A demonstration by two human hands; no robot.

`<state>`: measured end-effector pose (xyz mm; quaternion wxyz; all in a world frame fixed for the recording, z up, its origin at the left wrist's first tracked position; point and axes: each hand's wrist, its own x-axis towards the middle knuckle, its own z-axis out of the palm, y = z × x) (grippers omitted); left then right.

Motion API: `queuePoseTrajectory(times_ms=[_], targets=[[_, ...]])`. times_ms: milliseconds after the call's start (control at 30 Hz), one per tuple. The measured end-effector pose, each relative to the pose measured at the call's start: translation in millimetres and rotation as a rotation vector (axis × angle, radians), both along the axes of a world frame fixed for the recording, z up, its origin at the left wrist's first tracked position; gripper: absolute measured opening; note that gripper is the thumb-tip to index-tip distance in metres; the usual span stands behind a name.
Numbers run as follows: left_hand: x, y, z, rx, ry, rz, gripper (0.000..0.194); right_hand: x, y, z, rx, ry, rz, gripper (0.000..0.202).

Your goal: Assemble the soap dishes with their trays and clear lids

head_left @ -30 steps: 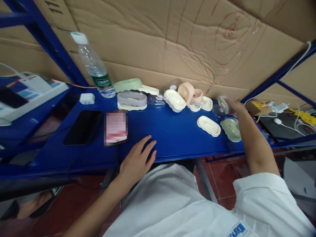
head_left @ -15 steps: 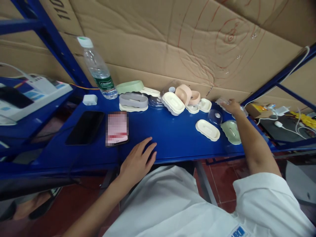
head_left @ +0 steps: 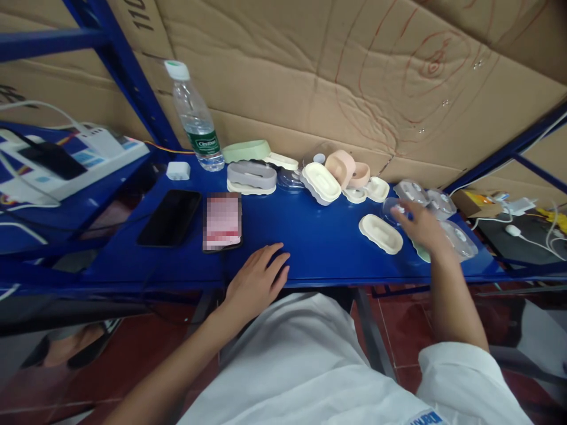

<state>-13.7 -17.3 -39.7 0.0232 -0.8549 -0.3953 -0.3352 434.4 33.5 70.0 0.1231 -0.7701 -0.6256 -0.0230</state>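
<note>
My left hand (head_left: 258, 276) rests at the front edge of the blue table (head_left: 305, 242), fingers apart and holding nothing. Over at the right, my right hand (head_left: 419, 224) is above a small clear lid (head_left: 390, 208), its fingertips at or over the lid; the blurred fingers do not show whether they grip it. A green dish (head_left: 420, 252) lies partly hidden beneath that hand. Left of it sits a cream oval dish (head_left: 381, 234). Clear lids (head_left: 411, 193) stand behind the hand, and a larger clear lid (head_left: 460, 241) lies beside the wrist.
Along the back are a grey dish (head_left: 251, 175), a green dish (head_left: 246, 151), peach dishes (head_left: 340, 169) and a cream dish (head_left: 322, 182). A water bottle (head_left: 199, 127), white charger (head_left: 178, 170), black phone (head_left: 169, 217) and another phone (head_left: 222, 221) occupy the left. Cardboard (head_left: 283, 71) stands behind.
My right hand has come back from the clear lids at the far right toward the small clear lid. The view has shifted slightly; my left hand remains at the table edge.
</note>
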Motion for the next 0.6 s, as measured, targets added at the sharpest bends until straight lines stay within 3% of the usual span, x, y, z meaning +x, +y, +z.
queuePoseTrajectory(times_ms=[100,167,233,333,400,467,600], targets=[[1,0,1.8,0.000,0.002,0.001,0.028,-43,-47,-37.9,-0.052,-0.038,0.158,0.053],[1,0,3.1,0.003,0.001,0.006,0.029,-71,-61,-52.5,-0.082,-0.074,0.344,0.054],[1,0,3.8,0.002,-0.002,0.009,0.030,-95,-59,-52.2,-0.106,-0.047,0.588,0.055],[1,-1,3.6,-0.013,0.002,0.014,0.033,-122,-32,-30.8,-0.087,0.107,0.894,0.056],[1,-2,3.7,-0.027,0.003,0.019,0.036,-133,-3,-14.0,0.024,0.160,0.926,0.053],[1,-2,4.5,-0.036,0.007,0.020,0.040,-136,30,-3.5,0.185,0.142,0.856,0.050],[0,-3,7.6,-0.039,0.054,-0.005,0.038,-123,88,-11.7,0.480,0.068,0.611,0.053]])
